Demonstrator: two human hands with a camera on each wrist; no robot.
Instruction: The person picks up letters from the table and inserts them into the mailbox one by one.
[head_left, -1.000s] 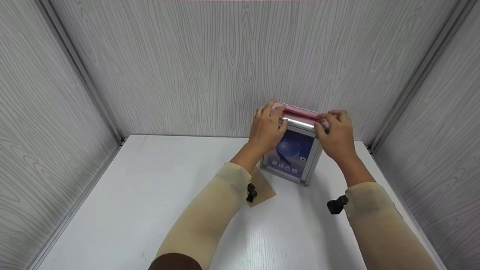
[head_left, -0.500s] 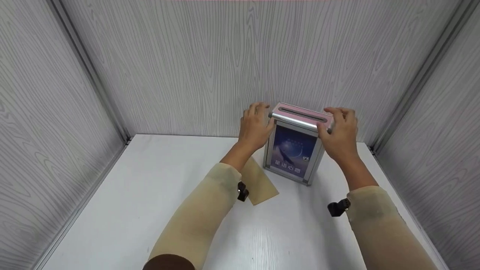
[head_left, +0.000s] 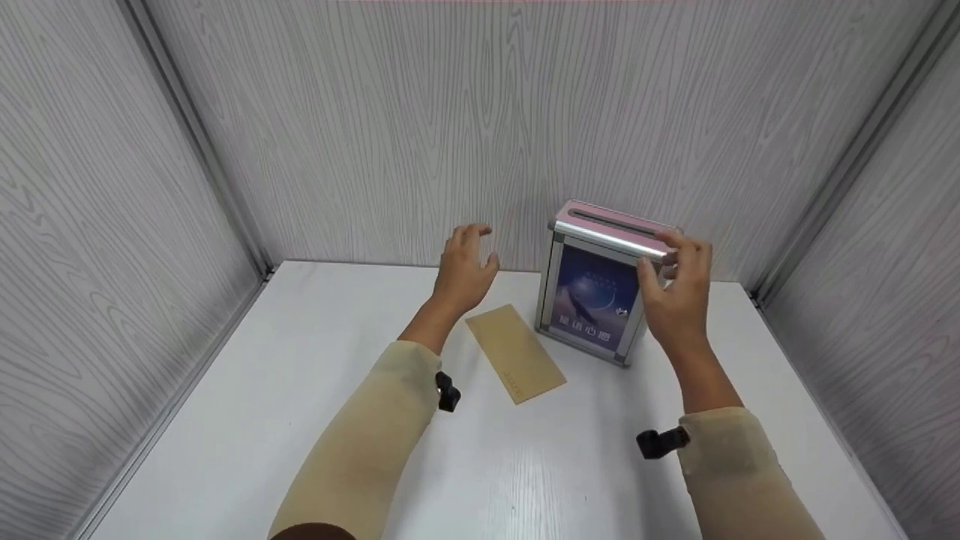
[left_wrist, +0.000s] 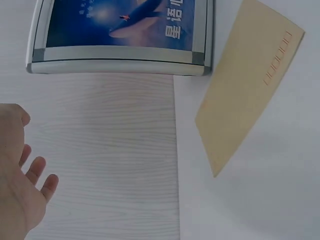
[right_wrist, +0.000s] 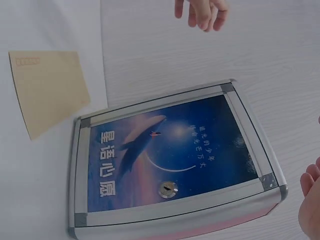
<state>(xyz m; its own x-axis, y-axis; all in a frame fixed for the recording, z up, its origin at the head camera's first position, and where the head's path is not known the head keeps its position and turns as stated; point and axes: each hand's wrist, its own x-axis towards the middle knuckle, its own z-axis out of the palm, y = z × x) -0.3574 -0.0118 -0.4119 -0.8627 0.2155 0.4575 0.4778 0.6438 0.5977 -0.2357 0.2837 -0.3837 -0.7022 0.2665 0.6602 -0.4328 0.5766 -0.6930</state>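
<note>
A suggestion box (head_left: 596,292) with a silver frame, a pink slotted top and a blue whale picture stands upright at the back right of the table. The right wrist view shows a round key lock (right_wrist: 168,189) on its front. My left hand (head_left: 461,277) hovers left of the box, apart from it, fingers loosely bent around nothing. By the box's upper right corner is my right hand (head_left: 681,296), thumb and fingers spread; the right wrist view shows a gap between it and the box. A tan paper envelope (head_left: 516,354) lies flat on the table, left of the box.
The white table (head_left: 330,360) is enclosed by grey wood-grain panels, with the back panel (head_left: 420,135) close behind the box. Small black cameras are strapped to both sleeves, one of them the left wrist camera (head_left: 448,391).
Both hands have come off the top of the box; the left has moved left and away, the right slightly down. The slot and the whole envelope have come into sight.
</note>
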